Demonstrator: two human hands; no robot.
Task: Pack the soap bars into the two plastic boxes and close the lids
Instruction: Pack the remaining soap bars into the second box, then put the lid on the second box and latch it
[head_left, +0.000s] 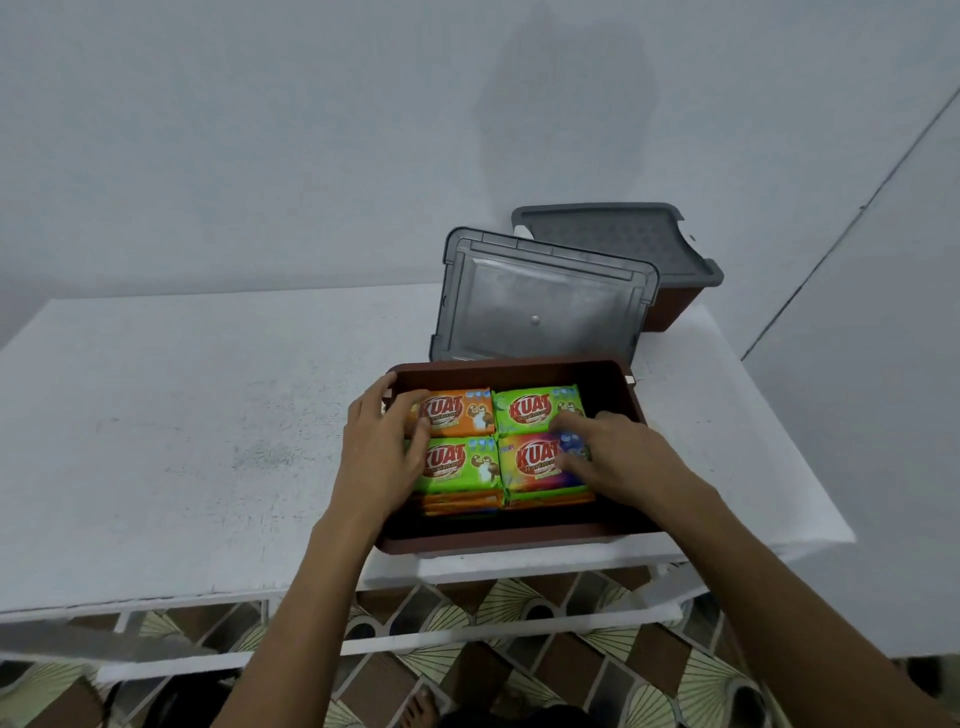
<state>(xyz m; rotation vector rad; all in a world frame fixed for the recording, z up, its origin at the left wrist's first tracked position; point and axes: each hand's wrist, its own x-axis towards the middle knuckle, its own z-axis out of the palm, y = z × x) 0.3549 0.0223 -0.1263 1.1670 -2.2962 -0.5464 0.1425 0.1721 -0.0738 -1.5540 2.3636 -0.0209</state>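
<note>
An open brown plastic box (621, 387) stands at the near edge of the white table. It holds stacked wrapped soap bars: an orange one (465, 413) and a green one (532, 410) at the back, a green one (462, 465) and a multicoloured one (537, 462) in front. My left hand (382, 449) lies flat on the two left bars. My right hand (618, 454) rests with spread fingers on the two right bars. The box's grey lid (540, 299) leans upright behind it. A second brown box (670, 306) with a grey lid (613, 241) on top stands at the back right.
The white table (182, 426) stretches to the left of the box and meets a pale wall behind. Its front edge is close to the box's near rim. Patterned floor tiles (514, 660) and a bare foot show below the table frame.
</note>
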